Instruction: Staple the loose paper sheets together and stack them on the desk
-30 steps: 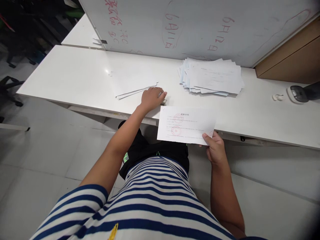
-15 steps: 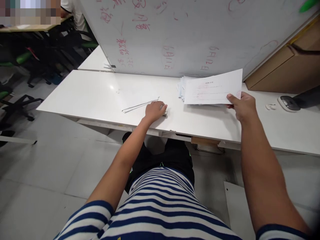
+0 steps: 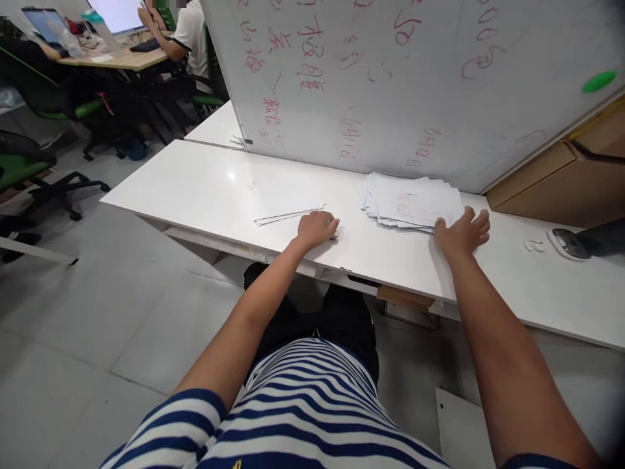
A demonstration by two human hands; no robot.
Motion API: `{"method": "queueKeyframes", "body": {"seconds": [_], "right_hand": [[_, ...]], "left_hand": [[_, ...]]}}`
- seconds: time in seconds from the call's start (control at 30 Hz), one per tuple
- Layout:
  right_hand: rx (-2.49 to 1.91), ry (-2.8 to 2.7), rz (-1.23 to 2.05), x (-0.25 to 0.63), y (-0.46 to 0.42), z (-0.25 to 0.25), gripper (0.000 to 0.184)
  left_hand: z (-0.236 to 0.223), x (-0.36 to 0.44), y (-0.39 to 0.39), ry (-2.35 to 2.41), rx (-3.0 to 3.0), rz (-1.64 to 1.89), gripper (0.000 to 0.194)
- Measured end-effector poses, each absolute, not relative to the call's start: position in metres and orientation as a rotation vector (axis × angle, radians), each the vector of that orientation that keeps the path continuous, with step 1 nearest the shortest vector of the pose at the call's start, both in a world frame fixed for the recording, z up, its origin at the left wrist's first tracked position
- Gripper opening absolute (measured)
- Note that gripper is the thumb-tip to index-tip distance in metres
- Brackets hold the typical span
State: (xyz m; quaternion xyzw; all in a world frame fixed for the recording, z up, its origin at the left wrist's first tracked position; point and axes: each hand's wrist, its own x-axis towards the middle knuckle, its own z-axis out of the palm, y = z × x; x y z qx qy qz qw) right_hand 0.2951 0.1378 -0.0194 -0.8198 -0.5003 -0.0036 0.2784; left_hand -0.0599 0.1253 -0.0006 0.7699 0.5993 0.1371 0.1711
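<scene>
An untidy stack of printed white papers (image 3: 415, 202) lies on the white desk, against the foot of the whiteboard. My right hand (image 3: 463, 233) is at the stack's right edge, its fingers spread and the thumb touching or very near the papers. My left hand (image 3: 317, 229) rests on the desk, fingers curled over a small object (image 3: 334, 236). Only a bit of that object shows, too little to name. From beside the left hand, a few thin white sheets or strips (image 3: 286, 216) stretch leftward, seen nearly edge-on.
Behind the desk (image 3: 185, 189) stands a whiteboard (image 3: 371, 85) with red writing and a green magnet (image 3: 599, 81). Cardboard boxes (image 3: 537, 172), a white earbud-like item (image 3: 534, 245) and a dark cylindrical object (image 3: 605, 242) are at the right. People sit at another table (image 3: 127, 60), upper left.
My right hand has let go of the sheet it held, which appears to lie on the stack, and its fingers have spread. The left hand stays in place. The view has tilted upward.
</scene>
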Motion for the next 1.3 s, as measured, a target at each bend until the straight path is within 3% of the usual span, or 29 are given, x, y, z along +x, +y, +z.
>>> {"method": "queueKeyframes", "body": {"seconds": [0.27, 0.7, 0.93, 0.97, 1.1, 1.3], "right_hand": [[-2.388, -1.286, 0.228, 0.296, 0.104, -0.053, 0.087], [-2.368, -1.288, 0.180, 0.294, 0.101, -0.061, 0.089], [-2.376, -1.291, 0.187, 0.292, 0.100, -0.058, 0.089], [-2.378, -1.290, 0.188, 0.291, 0.100, -0.057, 0.089], [-2.384, -1.270, 0.183, 0.290, 0.100, -0.056, 0.088], [-2.389, -1.278, 0.178, 0.290, 0.101, -0.057, 0.087]], "left_hand": [[-0.003, -0.060, 0.127, 1.703, 2.184, 0.421, 0.041], [0.001, -0.060, 0.129, 1.657, 2.088, 0.428, 0.043], [0.011, -0.103, 0.140, 1.651, 1.874, 0.868, 0.044], [0.010, -0.115, 0.144, 1.745, 1.926, 0.862, 0.048], [-0.003, -0.159, 0.156, 2.054, 2.037, 0.488, 0.096], [-0.019, -0.167, 0.148, 2.144, 2.140, 0.354, 0.079]]}}
